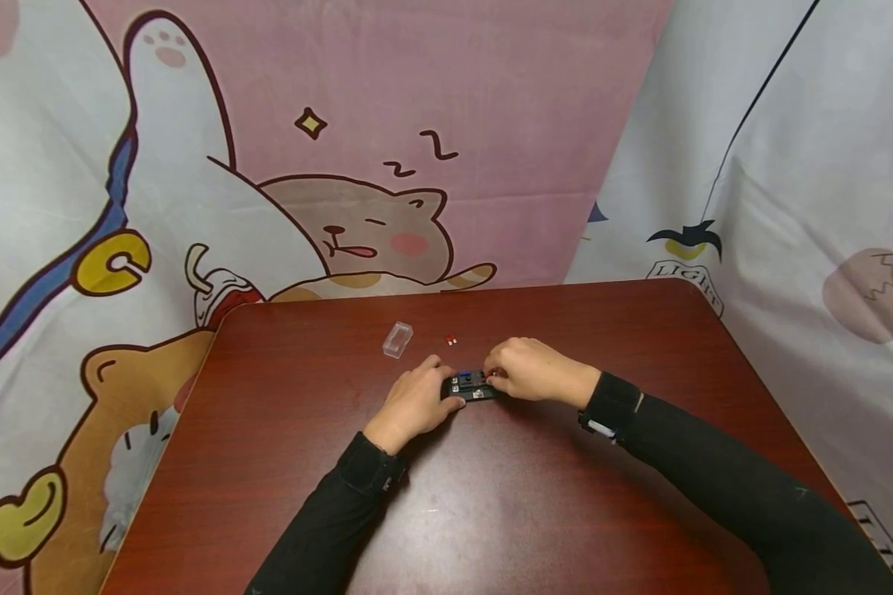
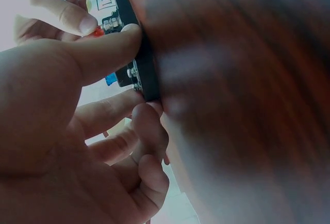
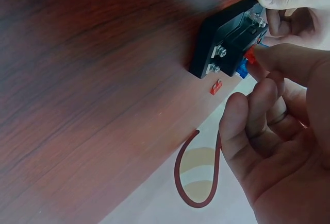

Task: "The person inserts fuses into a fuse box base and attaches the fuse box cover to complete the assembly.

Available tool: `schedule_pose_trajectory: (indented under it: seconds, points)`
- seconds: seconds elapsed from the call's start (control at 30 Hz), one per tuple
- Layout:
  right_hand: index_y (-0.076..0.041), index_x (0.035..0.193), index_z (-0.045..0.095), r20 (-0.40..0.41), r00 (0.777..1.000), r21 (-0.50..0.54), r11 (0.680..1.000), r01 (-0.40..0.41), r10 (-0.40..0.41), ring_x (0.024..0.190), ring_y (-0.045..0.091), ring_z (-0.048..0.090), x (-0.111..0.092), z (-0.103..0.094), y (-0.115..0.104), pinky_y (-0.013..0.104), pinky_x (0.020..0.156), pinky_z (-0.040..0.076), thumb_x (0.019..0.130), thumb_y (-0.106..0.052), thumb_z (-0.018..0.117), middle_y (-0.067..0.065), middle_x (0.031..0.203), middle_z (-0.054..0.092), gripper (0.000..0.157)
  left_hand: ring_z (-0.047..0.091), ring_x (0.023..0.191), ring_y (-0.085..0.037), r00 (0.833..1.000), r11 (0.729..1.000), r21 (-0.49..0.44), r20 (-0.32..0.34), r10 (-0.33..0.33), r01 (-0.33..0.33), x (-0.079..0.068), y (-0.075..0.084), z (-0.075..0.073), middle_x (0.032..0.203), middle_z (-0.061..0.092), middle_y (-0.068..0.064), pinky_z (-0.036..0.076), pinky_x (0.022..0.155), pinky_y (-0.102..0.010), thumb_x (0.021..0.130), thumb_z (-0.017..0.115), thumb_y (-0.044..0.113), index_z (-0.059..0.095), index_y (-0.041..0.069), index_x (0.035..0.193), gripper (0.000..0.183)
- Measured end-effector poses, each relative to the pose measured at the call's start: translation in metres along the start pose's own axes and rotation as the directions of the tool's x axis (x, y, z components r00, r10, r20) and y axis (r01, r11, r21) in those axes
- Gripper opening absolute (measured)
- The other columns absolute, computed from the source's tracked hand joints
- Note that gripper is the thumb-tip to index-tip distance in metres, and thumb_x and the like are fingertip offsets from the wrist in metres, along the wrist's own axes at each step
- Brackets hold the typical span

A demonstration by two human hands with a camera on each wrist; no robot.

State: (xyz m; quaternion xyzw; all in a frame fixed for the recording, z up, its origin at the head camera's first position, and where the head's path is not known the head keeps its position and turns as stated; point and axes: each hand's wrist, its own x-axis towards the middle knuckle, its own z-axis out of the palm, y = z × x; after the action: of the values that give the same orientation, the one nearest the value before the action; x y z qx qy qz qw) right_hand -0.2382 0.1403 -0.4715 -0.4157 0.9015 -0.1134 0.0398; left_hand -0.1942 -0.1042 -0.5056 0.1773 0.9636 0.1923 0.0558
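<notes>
A black block with metal screw terminals [image 1: 469,386] lies on the table between the two hands. My left hand [image 1: 415,401] grips its left end, thumb on the near edge and fingers at the far side. Coming from the right, my right hand [image 1: 528,369] pinches a small red piece [image 3: 250,55] against the block's top, between thumb and finger; its exact kind is mostly hidden. Beside it a blue piece [image 3: 242,68] sticks up from the block. Another small red piece with metal prongs [image 3: 216,87] rests on the table behind the block.
A clear plastic box [image 1: 398,340] stands on the table, beyond my left hand. The reddish-brown wooden table [image 1: 305,496] ends at a printed cloth backdrop [image 1: 491,124] with cartoon cats. A second, white cloth [image 1: 789,165] hangs on the right.
</notes>
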Motion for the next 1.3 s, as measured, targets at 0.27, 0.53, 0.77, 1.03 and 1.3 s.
schedule_pose_trajectory:
  seconds: [0.27, 0.53, 0.77, 1.03, 1.3]
  points:
    - [-0.019, 0.106, 0.084, -0.054, 0.998, 0.035, 0.999, -0.023, 0.025, 0.078, 0.006, 0.061, -0.002, -0.002, 0.005, 0.031, 0.075, 0.055, 0.104, -0.023, 0.078, -0.006, 0.098, 0.078, 0.008, 0.066, 0.097, -0.023, 1.0, 1.0, -0.007, 0.002, 0.005, -0.005, 0.001, -0.001, 0.0, 0.125, 0.067, -0.003, 0.056, 0.091, -0.046, 0.098, 0.086, 0.041, 0.075, 0.015, 0.138, 0.049]
    - [-0.017, 0.109, 0.084, -0.056, 0.997, 0.053, 0.997, -0.053, 0.056, 0.082, 0.009, 0.063, -0.003, -0.003, 0.007, 0.033, 0.078, 0.056, 0.106, -0.024, 0.075, -0.004, 0.102, 0.08, 0.012, 0.066, 0.096, -0.023, 1.0, 1.0, -0.007, 0.004, -0.003, 0.003, 0.0, 0.0, -0.001, 0.126, 0.066, -0.003, 0.056, 0.09, -0.045, 0.098, 0.086, 0.042, 0.075, 0.015, 0.139, 0.05]
    - [-0.017, 0.109, 0.084, -0.074, 0.994, 0.061, 0.995, -0.079, 0.083, 0.087, 0.008, 0.068, -0.004, 0.0, 0.012, 0.036, 0.081, 0.059, 0.107, -0.026, 0.074, -0.003, 0.104, 0.081, 0.014, 0.064, 0.095, -0.023, 1.0, 1.0, -0.009, -0.001, 0.0, 0.0, 0.0, -0.001, 0.0, 0.126, 0.066, -0.003, 0.055, 0.089, -0.044, 0.099, 0.085, 0.041, 0.074, 0.014, 0.14, 0.051]
    - [-0.015, 0.124, 0.081, -0.037, 0.993, 0.121, 0.987, -0.108, 0.114, 0.101, 0.013, 0.074, -0.007, 0.006, 0.017, 0.044, 0.093, 0.063, 0.106, -0.052, 0.072, -0.002, 0.114, 0.079, 0.042, 0.066, 0.097, -0.024, 1.0, 1.0, -0.01, -0.007, 0.005, -0.005, -0.001, 0.0, 0.0, 0.126, 0.066, -0.004, 0.056, 0.09, -0.046, 0.098, 0.085, 0.041, 0.074, 0.014, 0.139, 0.05]
    - [-0.015, 0.138, 0.075, 0.044, 0.992, 0.1, 0.987, -0.122, 0.118, 0.095, 0.012, 0.064, -0.01, 0.013, 0.018, 0.039, 0.087, 0.058, 0.099, -0.057, 0.079, -0.002, 0.118, 0.069, 0.057, 0.066, 0.098, -0.023, 1.0, 1.0, -0.007, -0.005, 0.005, -0.005, -0.001, 0.001, 0.0, 0.125, 0.066, -0.004, 0.056, 0.091, -0.046, 0.099, 0.085, 0.041, 0.074, 0.014, 0.139, 0.05]
